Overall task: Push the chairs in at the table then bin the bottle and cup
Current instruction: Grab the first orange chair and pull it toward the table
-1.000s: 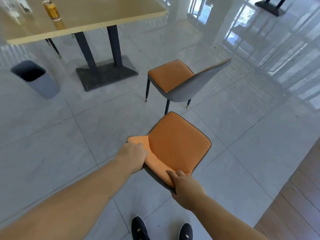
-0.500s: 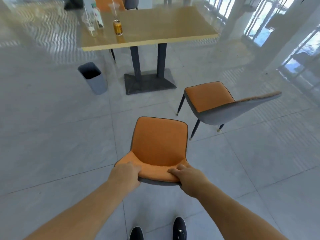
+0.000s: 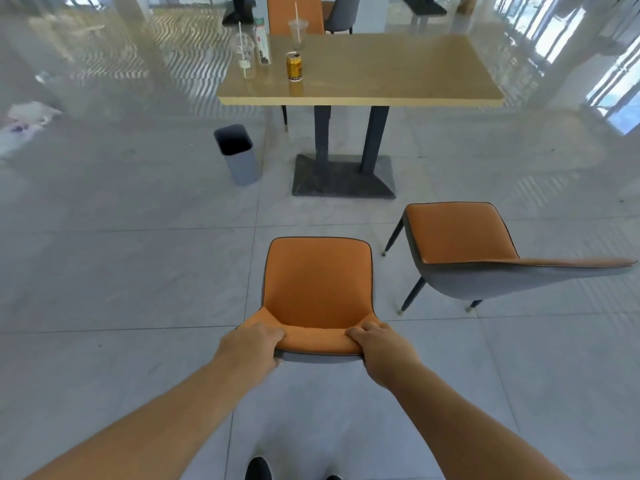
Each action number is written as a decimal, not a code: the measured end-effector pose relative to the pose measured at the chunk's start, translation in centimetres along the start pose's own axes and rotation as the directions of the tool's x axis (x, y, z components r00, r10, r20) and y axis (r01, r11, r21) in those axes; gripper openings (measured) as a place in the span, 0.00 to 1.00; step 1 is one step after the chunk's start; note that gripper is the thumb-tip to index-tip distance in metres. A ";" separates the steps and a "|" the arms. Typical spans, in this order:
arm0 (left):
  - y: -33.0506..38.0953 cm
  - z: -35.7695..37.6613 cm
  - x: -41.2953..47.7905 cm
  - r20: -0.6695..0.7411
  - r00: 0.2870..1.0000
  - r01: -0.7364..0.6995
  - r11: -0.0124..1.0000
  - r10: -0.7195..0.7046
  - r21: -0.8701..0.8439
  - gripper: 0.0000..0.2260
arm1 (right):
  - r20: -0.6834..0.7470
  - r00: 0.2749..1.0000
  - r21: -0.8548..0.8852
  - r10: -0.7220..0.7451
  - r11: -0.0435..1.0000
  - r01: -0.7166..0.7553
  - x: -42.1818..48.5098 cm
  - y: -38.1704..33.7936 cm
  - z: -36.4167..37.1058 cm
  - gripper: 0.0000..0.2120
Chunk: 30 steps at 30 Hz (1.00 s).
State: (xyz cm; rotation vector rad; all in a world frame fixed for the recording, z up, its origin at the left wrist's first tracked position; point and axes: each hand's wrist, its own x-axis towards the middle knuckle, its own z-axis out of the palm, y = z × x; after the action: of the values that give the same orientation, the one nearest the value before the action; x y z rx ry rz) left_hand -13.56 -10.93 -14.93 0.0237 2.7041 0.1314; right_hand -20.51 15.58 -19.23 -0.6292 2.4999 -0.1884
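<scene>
Second chair [image 3: 460,237] (angled) stands beside gripped chair [image 3: 318,282].

Print on can [image 3: 294,66] and bottle [image 3: 263,46] label: too blurred, unreadable.

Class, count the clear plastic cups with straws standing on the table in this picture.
2. One cup stands at the table's far left edge, beside the bottle; the other cup stands further back, behind the can.

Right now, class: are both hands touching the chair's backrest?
Touching. The head view shows the left hand and right hand each wrapped over the top edge of the chair's backrest, with no gap.
</scene>
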 end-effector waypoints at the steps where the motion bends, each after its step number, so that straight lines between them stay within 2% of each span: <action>1: 0.1 -0.2 0.8 -0.010 1.000 0.005 1.000 -0.005 -0.010 0.14 | -0.004 1.000 -0.004 -0.008 1.000 0.008 0.7 0.4 -0.6 0.24; 11: -1.6 -4.0 9.7 -0.043 0.998 0.034 0.996 -0.038 -0.081 0.18 | -0.029 0.999 -0.065 -0.028 0.998 0.026 9.4 3.2 -7.0 0.21; 21: -6.4 -9.3 21.7 -0.055 0.998 0.036 0.996 -0.040 -0.082 0.19 | -0.040 0.998 -0.041 -0.043 0.998 0.042 20.3 4.5 -13.5 0.22; 30: -7.2 -14.3 32.6 -0.070 0.993 0.090 0.992 -0.096 -0.093 0.21 | -0.023 0.996 -0.055 -0.086 0.995 0.085 30.4 8.9 -20.1 0.21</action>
State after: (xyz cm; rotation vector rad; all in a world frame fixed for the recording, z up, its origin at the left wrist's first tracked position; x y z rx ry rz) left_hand -49.15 -18.15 -16.40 -0.1369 2.7649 0.2301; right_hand -57.42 9.03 -19.16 -0.7611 2.5118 -0.1626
